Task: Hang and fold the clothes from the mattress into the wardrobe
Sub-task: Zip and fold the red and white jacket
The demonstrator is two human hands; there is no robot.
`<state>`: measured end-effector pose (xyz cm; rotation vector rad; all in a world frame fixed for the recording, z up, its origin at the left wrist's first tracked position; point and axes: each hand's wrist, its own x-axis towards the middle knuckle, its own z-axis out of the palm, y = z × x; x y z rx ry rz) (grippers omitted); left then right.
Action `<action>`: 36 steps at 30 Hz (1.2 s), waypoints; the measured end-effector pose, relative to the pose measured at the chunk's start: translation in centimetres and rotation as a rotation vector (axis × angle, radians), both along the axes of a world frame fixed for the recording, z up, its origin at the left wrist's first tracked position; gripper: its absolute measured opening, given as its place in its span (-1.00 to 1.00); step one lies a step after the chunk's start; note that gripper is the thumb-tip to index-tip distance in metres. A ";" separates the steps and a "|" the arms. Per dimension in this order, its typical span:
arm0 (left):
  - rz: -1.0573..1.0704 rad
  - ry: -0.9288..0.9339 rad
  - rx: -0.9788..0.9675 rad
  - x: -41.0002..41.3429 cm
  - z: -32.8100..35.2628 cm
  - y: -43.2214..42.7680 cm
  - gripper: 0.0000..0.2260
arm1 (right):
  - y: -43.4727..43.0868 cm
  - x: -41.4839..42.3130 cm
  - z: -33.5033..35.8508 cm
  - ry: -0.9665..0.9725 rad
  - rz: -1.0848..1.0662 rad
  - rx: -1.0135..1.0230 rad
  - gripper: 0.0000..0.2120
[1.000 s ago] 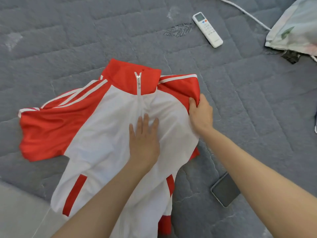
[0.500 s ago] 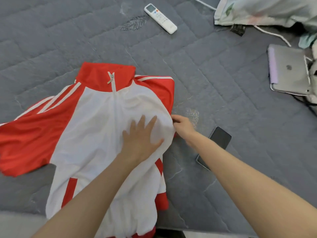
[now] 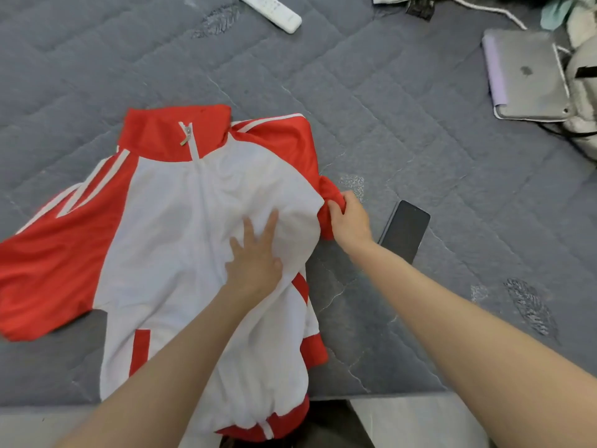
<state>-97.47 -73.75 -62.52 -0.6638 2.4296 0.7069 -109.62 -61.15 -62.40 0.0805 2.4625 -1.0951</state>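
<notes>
Nearest you, the red and white jacket (image 3: 168,240) lies front-up on the grey mattress (image 3: 420,140), its hem reaching over the near edge. Your left hand (image 3: 255,257) lies flat on the white chest panel, grip released and fingers spread. Just to its right, your right hand (image 3: 350,221) has its grip clenched on bunched red sleeve fabric at the jacket's side. A dark phone (image 3: 405,229) lies beside that wrist. Farther off are a tablet (image 3: 526,76) and a white remote (image 3: 274,11).

Left hand (image 3: 255,260) pressing jacket (image 3: 181,221) — right hand (image 3: 350,221) gripping sleeve (image 3: 329,202)
</notes>
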 end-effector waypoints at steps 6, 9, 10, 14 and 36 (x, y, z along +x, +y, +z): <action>0.038 0.018 -0.042 -1.4 2.7 2.0 -0.27 | 5.4 -1.1 4.2 0.177 -0.225 0.011 -0.87; -0.069 0.158 -0.081 -2.7 4.3 4.8 -0.30 | 8.6 -2.6 5.6 0.140 -0.410 0.002 -0.85; -0.096 0.190 -0.085 -3.3 4.8 5.8 -0.30 | 9.8 -3.1 5.9 0.132 -0.470 -0.011 -0.81; -0.174 0.264 -0.074 -5.3 6.1 10.6 -0.27 | 14.9 -4.0 6.7 0.184 -0.588 -0.029 -0.73; -0.333 -0.014 0.011 -11.7 3.1 38.3 -0.34 | 46.2 -1.6 3.3 0.265 0.438 0.748 -0.72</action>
